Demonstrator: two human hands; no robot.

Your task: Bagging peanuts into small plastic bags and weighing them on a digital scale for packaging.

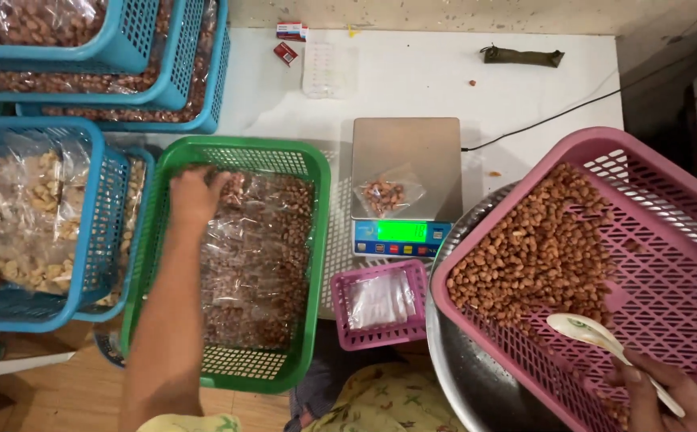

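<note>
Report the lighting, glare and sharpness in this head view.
Head view: even, soft light; the scale's green display glows bright, mild glare on the plastic bags in the green basket; the left hand looks slightly soft, the spoon in the right hand sharper; edges bow slightly.

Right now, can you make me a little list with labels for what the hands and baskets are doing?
left hand: reaching into green basket, on bagged nuts
right hand: holding white spoon
pink basket: loose brown nuts, tilted over metal bowl
scale: small bag of nuts on top, green display lit
small pink basket: empty clear bags
blue baskets: bagged nuts, at left
</note>
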